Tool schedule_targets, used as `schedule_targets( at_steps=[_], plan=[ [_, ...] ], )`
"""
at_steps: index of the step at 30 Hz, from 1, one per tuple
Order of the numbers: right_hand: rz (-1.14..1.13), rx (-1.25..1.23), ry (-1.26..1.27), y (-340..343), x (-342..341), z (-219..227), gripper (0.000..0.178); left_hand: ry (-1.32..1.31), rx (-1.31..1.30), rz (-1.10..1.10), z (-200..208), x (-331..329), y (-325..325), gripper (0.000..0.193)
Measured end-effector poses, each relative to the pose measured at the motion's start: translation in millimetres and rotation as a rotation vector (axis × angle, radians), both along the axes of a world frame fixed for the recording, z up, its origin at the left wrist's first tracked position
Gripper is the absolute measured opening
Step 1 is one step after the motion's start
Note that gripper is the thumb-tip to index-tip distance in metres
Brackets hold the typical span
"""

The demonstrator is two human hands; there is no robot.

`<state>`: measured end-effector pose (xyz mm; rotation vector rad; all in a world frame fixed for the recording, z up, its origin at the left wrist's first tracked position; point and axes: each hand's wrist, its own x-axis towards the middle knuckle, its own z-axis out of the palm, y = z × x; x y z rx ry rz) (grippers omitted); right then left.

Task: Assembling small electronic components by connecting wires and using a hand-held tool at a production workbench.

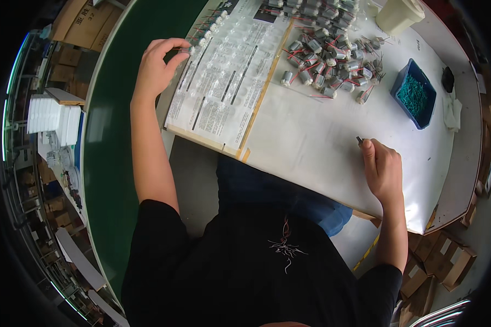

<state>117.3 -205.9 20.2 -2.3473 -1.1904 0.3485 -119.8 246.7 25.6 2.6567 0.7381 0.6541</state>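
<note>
My left hand (157, 68) reaches to the left edge of a clear plastic tray (223, 65). Thumb and index finger are closed on a small motor (191, 50) with a white end, at the near end of a row of similar motors (208, 34) with thin wires. Low over the right part of the table, my right hand (383, 166) is closed in a fist around a small dark-tipped tool (359, 140). Only its tip shows past the thumb; the rest is hidden in the fingers. Printed sheets lie under the tray.
Beyond my hands lies a heap of loose silver motors (333, 62) with red and dark wires. A blue bin (432, 101) of green small pieces stands at the right, near a cream container (401, 16). Brown tape (264, 87) borders the tray. Cardboard boxes (442, 256) sit below right.
</note>
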Motion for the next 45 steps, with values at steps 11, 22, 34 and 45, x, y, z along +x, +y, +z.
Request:
schedule_targets(
  at_steps=[11,22,34,45],
  plan=[
    [-0.002,-0.001,-0.054,-4,-3,1,0.048,-0.060,-0.090,-0.055,-26,13,11,0.020],
    [-0.025,-0.063,0.027,-5,-2,13,0.036,-0.039,-0.160,-0.454,10,84,-129,0.020],
    [-0.208,-0.246,-0.366,27,134,43,0.016,-0.006,0.294,-0.634,12,104,-159,0.019],
    [-0.396,-0.162,-0.295,23,136,36,0.020,-0.189,0.081,-0.827,-30,116,-256,0.015]
  ],
)
